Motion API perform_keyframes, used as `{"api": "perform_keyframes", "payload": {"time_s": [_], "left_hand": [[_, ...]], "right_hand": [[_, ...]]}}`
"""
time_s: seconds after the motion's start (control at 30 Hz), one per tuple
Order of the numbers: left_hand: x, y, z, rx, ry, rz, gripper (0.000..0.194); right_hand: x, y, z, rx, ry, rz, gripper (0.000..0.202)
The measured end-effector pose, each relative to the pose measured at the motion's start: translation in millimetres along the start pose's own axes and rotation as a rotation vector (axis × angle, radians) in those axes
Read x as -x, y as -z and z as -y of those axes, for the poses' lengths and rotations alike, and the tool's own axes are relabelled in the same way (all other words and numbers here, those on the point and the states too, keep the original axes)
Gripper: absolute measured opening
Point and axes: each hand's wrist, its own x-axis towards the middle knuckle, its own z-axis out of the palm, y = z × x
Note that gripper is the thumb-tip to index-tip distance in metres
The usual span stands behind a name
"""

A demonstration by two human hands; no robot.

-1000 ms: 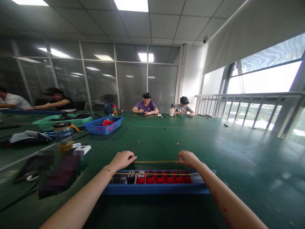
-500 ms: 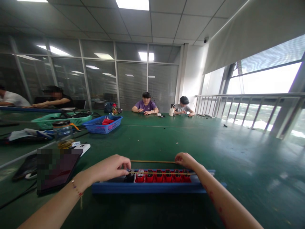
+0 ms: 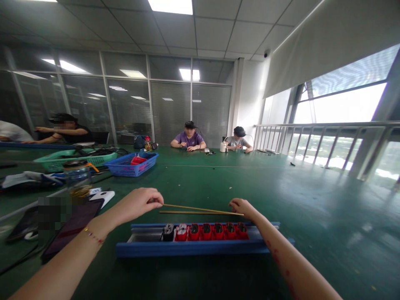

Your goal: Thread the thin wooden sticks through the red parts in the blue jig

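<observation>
A blue rail tray point(image 3: 193, 248) lies across the green table in front of me. In its channel stand several red blocks point(image 3: 206, 231) in a row, with a black block point(image 3: 168, 232) at their left end. My left hand point(image 3: 149, 199) pinches the left end of a thin wooden stick point(image 3: 190, 207) behind the tray. My right hand point(image 3: 243, 207) is closed at the right end of that stick. A second thin stick point(image 3: 178, 212) lies on the table just behind the tray, nearly meeting the first at the right.
At the left are a blue basket point(image 3: 131, 167), a green basket point(image 3: 53, 163), a glass jar point(image 3: 77, 178) and a dark tablet point(image 3: 73, 227). Two people sit across the table; others work at the far left.
My left hand has lifted back and left, taking the stick from above the blocks to behind the tray. The stick's right end has also moved back. The view has shifted slightly.
</observation>
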Motion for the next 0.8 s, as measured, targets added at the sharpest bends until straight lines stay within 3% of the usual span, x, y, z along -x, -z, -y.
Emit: {"api": "perform_keyframes", "payload": {"time_s": [0.13, 0.23, 0.37, 0.43, 0.57, 0.8], "left_hand": [[-18.0, -30.6, 14.9, 0.052, 0.028, 0.067, 0.025], [-30.8, -59.0, 20.6, 0.058, 0.012, 0.124, 0.02], [-43.0, -85.7, 26.1, -0.03, 0.003, 0.096, 0.014], [-45.6, -92.7, 28.2, -0.06, 0.004, 0.072, 0.011], [-46.1, -98.7, 30.2, -0.106, 0.003, 0.058, 0.01], [-50.6, -99.0, 29.4, -0.16, -0.015, 0.114, 0.022]], "right_hand": [[2.6, 2.2, 2.0, -0.048, -0.036, -0.021, 0.043], [7.9, 3.6, 7.7, 0.002, 0.031, -0.01, 0.038], [12.6, 4.8, 16.0, 0.19, 0.184, 0.071, 0.025], [13.5, 5.5, 19.0, 0.218, 0.197, 0.081, 0.018], [14.4, 7.2, 22.3, 0.254, 0.202, 0.077, 0.023], [13.3, 6.1, 21.9, 0.306, 0.196, 0.088, 0.026]]}}
